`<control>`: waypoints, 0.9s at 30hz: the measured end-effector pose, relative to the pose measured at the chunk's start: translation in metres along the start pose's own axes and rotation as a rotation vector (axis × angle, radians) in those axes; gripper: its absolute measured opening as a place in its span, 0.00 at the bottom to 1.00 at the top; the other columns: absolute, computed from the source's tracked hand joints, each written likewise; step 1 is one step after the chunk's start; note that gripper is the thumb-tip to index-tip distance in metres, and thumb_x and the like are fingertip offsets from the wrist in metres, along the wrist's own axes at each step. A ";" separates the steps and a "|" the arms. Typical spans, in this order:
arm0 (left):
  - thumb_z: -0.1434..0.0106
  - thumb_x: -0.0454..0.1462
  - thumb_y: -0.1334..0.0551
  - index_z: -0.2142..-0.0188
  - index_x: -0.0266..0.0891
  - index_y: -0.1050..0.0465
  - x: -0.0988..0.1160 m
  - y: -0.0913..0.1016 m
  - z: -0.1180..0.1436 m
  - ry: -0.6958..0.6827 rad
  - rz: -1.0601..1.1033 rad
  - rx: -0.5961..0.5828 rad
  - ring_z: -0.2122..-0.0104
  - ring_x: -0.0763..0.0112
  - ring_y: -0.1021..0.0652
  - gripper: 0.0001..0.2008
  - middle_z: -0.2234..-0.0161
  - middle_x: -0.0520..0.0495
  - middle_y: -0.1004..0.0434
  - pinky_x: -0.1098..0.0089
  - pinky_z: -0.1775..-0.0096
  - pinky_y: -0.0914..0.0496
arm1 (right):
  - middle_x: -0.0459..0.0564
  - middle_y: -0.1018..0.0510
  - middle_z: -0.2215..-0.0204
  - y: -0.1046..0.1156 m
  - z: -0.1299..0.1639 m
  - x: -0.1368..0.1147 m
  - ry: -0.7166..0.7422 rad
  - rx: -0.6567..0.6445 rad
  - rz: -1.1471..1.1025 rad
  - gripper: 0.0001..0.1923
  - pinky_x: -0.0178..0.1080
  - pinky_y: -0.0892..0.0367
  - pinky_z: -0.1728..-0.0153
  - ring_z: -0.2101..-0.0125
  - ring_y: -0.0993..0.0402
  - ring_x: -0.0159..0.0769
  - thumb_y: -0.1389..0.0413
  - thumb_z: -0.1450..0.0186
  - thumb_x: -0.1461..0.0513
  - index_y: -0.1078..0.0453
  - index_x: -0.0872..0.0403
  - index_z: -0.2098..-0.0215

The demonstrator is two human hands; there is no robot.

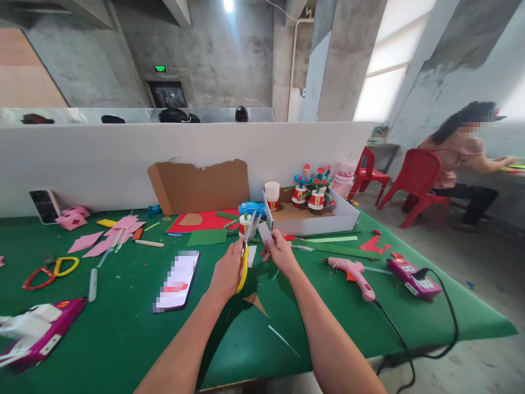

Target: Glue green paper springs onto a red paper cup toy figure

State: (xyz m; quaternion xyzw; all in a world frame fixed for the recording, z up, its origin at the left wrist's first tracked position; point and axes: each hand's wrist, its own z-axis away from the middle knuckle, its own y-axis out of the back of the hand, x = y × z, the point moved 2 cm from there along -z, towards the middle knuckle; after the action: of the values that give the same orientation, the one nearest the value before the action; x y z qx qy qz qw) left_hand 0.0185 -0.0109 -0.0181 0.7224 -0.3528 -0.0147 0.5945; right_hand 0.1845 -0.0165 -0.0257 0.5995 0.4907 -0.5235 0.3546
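My left hand [228,268] is closed round a pair of yellow-handled scissors [243,273], whose blades point up and away from me and look slightly apart. In my right hand [283,254] a small white piece of paper [264,232] is pinched, just right of the blades. Another white scrap [251,256] shows between the two hands. Right behind the scissors stands a small decorated cup [245,223] with striped green-and-black limbs and a blue top; the blades partly cover it. Below my hands a brown triangular scrap [257,305] lies on the green table [262,345].
A white tray [314,225] at the back right holds cup figures and stacked cups. To the right lie a pink glue gun [353,273] and a purple power strip [414,280] with a cable. Left are a phone [177,282], pink paper [85,242] and red-yellow scissors [51,273]. A person sits far right.
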 end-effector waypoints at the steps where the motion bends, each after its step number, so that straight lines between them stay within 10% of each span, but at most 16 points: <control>1: 0.33 0.33 0.50 0.37 0.38 0.48 0.000 0.000 0.000 -0.005 0.004 0.003 0.57 0.61 0.23 0.25 0.50 0.38 0.29 0.65 0.57 0.29 | 0.39 0.27 0.80 0.000 0.000 -0.001 -0.003 -0.010 0.030 0.10 0.31 0.36 0.86 0.84 0.30 0.30 0.41 0.46 0.56 0.36 0.51 0.72; 27: 0.36 0.31 0.51 0.37 0.37 0.48 0.017 -0.007 0.009 -0.194 -0.109 -0.174 0.55 0.60 0.23 0.27 0.48 0.35 0.30 0.65 0.59 0.27 | 0.40 0.31 0.80 0.023 -0.003 -0.017 0.123 0.429 -0.334 0.21 0.30 0.37 0.79 0.81 0.37 0.25 0.36 0.50 0.46 0.35 0.52 0.76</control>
State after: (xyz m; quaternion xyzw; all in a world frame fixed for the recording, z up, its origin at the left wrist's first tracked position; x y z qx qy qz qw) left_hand 0.0309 -0.0269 -0.0195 0.6815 -0.3661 -0.1473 0.6163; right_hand 0.2078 -0.0230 -0.0107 0.6022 0.4813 -0.6294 0.0979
